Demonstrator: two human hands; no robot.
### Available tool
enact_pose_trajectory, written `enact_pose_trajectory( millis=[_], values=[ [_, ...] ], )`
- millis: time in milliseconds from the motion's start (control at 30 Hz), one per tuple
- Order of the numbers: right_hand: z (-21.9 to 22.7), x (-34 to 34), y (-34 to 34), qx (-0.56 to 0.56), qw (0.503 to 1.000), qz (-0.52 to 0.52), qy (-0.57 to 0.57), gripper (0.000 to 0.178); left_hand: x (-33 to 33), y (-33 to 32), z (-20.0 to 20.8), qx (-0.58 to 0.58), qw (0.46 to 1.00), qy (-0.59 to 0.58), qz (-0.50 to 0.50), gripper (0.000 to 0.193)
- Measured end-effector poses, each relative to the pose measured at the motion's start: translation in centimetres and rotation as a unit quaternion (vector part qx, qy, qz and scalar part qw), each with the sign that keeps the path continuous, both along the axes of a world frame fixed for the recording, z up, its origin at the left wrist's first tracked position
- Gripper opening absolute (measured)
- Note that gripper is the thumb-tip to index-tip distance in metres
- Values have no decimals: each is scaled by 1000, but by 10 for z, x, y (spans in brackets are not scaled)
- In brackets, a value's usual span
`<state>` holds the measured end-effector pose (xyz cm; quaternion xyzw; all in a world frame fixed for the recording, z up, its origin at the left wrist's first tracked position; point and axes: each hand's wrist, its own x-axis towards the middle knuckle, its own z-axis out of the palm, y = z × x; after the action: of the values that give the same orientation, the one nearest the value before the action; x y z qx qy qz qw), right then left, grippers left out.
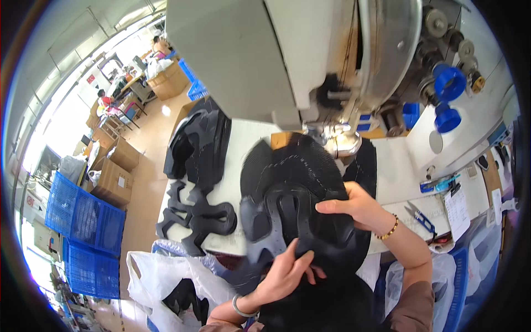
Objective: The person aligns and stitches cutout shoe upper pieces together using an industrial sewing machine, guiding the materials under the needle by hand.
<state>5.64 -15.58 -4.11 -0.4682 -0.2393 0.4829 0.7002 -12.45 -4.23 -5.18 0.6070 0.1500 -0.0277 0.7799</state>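
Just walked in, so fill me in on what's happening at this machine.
A person sits at a sewing machine, both hands flat on a black shoe upper lying under the needle area. The left hand presses its near edge; the right hand steadies its right side. More black cut pieces lie on the white table to the left, scissors to the right.

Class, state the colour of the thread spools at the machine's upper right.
Blue spools, clearest in the head view.

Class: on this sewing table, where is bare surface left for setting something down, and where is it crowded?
Bare white table lies right of the black shoe upper, before the scissors. A narrow strip separates it from the stacked black pieces. Crowded: under both hands and the machine head.
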Motion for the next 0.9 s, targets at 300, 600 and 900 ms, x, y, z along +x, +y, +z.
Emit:
enact_pose_trajectory(
  millis=[300, 600, 900],
  values=[
    [-27, -9, -44, -67, 990, -125, -8, 21, -32, 32, -14, 483, 854, -104, 166, 14],
    [-47, -30, -72, -67, 972, -223, 35, 15, -25, 68, -42, 307, 951, -38, -11, 27],
    [-55, -34, -69, -88, 964, -248, 23, 15, -24, 65, -45, 20, 1000, 4, 4, 30]
  ],
)
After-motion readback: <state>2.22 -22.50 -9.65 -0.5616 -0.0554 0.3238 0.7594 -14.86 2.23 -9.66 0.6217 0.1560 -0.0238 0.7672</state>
